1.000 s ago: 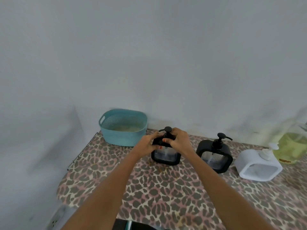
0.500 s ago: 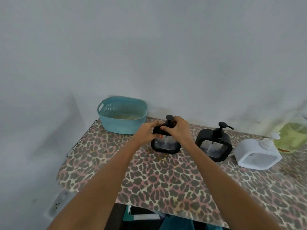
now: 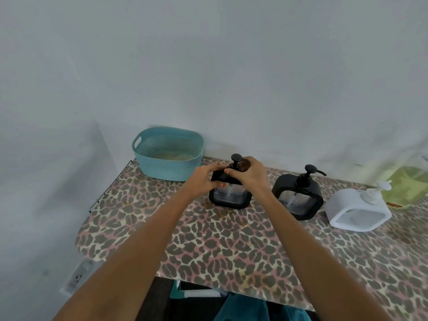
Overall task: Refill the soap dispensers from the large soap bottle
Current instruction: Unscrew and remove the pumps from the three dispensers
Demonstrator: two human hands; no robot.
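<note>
Both hands are closed on one black dispenser (image 3: 230,193): the left hand (image 3: 203,180) is wrapped around its upper left shoulder, and the right hand (image 3: 249,174) is cupped over its top right, fingers curled at the base of the pump (image 3: 236,161). This dispenser is stood upright on the leopard-print counter (image 3: 231,246), towards the far edge, just right of a teal perforated basket (image 3: 168,154) set against the wall (image 3: 208,66). Its clear window is seen below the hands; the fill level cannot be told. A second black dispenser (image 3: 297,198) is placed just to the right, upright, pump nozzle pointed right, apart from the first. A white dispenser (image 3: 359,209) is placed further right, near the second one. At the far right edge, a large soap bottle (image 3: 407,184) with yellow-green liquid is partly cut off and blurred, directly behind the white dispenser. A pale content is visible inside the basket, unidentified. A wall socket (image 3: 80,275) is noted low on the left, below the counter edge. Teal fabric (image 3: 243,306) is seen under the near counter edge.
</note>
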